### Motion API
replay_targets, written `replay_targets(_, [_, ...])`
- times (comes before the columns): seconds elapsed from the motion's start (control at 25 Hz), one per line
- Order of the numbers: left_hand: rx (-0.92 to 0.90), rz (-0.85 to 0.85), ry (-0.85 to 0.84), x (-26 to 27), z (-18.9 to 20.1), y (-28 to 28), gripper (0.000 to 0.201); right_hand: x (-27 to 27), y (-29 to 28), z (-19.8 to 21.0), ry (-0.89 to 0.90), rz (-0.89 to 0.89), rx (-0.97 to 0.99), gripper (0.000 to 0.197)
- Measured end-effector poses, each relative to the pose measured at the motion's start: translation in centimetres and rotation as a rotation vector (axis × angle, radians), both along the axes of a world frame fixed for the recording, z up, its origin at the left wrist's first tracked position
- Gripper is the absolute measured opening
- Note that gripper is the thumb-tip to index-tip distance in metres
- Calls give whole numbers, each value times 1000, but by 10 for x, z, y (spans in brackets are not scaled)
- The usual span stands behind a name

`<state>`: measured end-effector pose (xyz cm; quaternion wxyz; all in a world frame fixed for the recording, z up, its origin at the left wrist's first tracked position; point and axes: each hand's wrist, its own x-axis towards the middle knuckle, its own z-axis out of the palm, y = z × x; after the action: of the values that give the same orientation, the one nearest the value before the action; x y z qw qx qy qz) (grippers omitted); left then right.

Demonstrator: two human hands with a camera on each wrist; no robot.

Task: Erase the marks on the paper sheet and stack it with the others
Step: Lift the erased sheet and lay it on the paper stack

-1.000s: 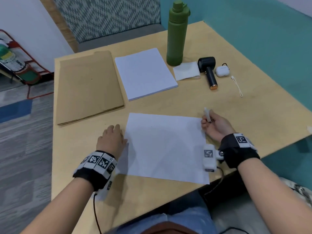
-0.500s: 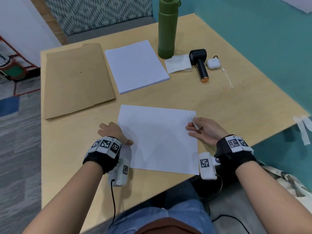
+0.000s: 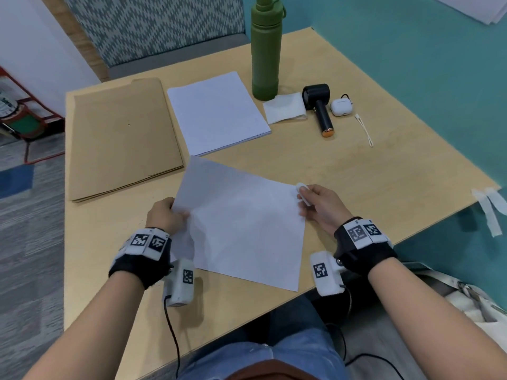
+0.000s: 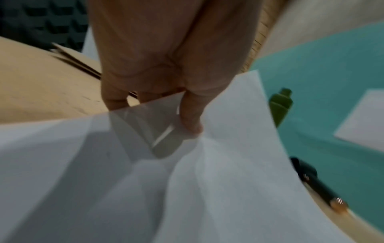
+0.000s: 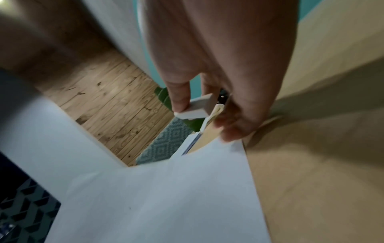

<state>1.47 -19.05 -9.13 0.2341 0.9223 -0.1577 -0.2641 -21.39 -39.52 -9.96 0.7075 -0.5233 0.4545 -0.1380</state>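
A white paper sheet is lifted off the table, tilted, its far left corner raised. My left hand pinches its left edge, thumb on top and fingers under the sheet. My right hand grips a white eraser between thumb and fingers, and its lower fingers touch the sheet's right edge. The eraser shows as a small white block. The stack of white sheets lies behind, near the table's middle.
A brown envelope lies left of the stack. A green bottle, a folded tissue, a black handheld device, a white earbud case and a thin strap sit at the back right. The table edge runs close by my right wrist.
The sheet lay flat on the table before; now my left hand has taken its left edge and lifted it, while my right hand with the eraser came to the right edge.
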Motion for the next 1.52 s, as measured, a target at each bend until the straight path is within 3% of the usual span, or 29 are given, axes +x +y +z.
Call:
replay_targets(0.08, [-192,71,85,11,2,14,28,2,-2,2,54,3,-154,20])
replay_targets(0.28, [-573,200,258,20,22,35,31,15,2,22,-14,214,-54,7])
replay_targets(0.44, [-809,229,190,19,38,40,17,32,6,52,-113,194,-371,9])
replay_targets(0.52, [-884,214,130,15,43,39,23,35,7,67,-197,152,-496,13])
replay_targets(0.64, [-899,221,59,2,43,33,16,35,9,74,-234,108,-560,12])
replay_targets(0.84, [-795,199,99,-29,31,24,22,30,12,55,-81,145,-589,10])
replay_targets(0.96, [-795,228,104,-27,26,23,16,31,6,53,-139,85,-568,10])
replay_targets(1.12, [-739,206,141,-19,34,15,13,37,-4,39,-14,116,-549,17])
replay_targets(1.24, [-755,226,145,2,43,12,15,42,-17,40,-87,-85,-494,26])
replay_targets(1.36, [-762,262,160,23,47,14,24,45,-24,42,-113,-308,-433,23])
replay_targets(1.44, [-779,305,177,32,44,19,26,44,-23,36,-130,-272,-330,17])
replay_targets(1.52, [-783,346,196,36,38,26,27,39,-16,27,-65,-87,-205,22])
